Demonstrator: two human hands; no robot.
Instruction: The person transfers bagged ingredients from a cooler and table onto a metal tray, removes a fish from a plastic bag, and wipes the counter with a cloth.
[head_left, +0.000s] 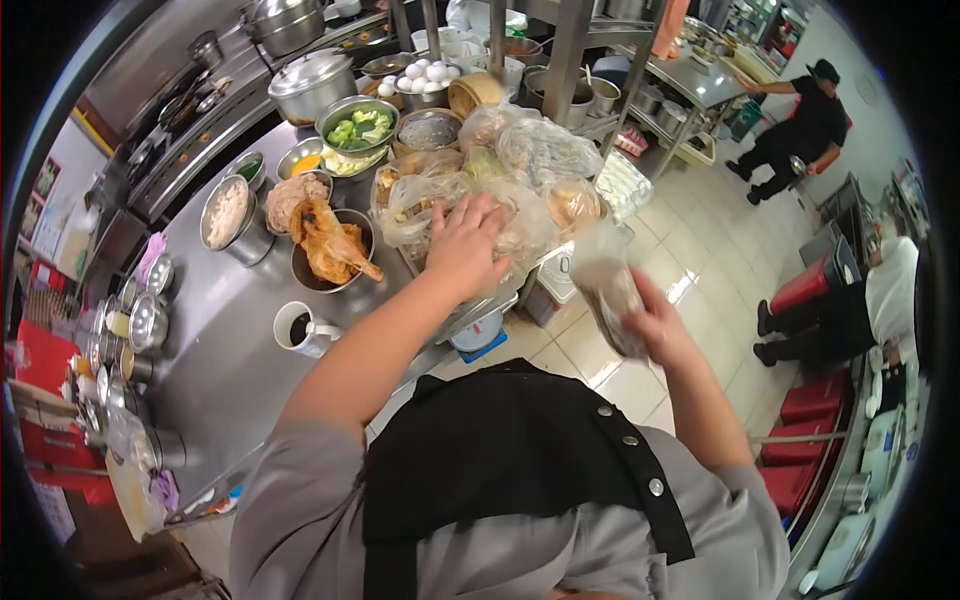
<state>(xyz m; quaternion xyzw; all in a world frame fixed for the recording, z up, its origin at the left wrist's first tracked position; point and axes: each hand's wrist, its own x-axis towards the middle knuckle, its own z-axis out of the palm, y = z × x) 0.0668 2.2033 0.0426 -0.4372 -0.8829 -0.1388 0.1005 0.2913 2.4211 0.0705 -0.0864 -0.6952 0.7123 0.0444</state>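
My left hand [467, 242] lies with spread fingers on a pile of clear plastic bags [530, 225] filled with food at the table's right edge. What most of those bags contain is hard to make out. Out to the right, over the floor, my right hand [655, 325] is closed around a clear plastic bag with greyish-brown contents [610, 295], blurred by motion. Left of the pile, a metal bowl [305, 272] carries a browned piece of poultry [328, 245]. A white mug [298, 328] of dark liquid stands near my left forearm.
The steel table [215, 345] also bears bowls of broccoli [360, 128], white eggs [425, 75] and pale meat [228, 212]. A lidded pot [312, 85] stands at the back. A blue-based scale [482, 338] sits below the table edge. Two people [795, 130] are at the right.
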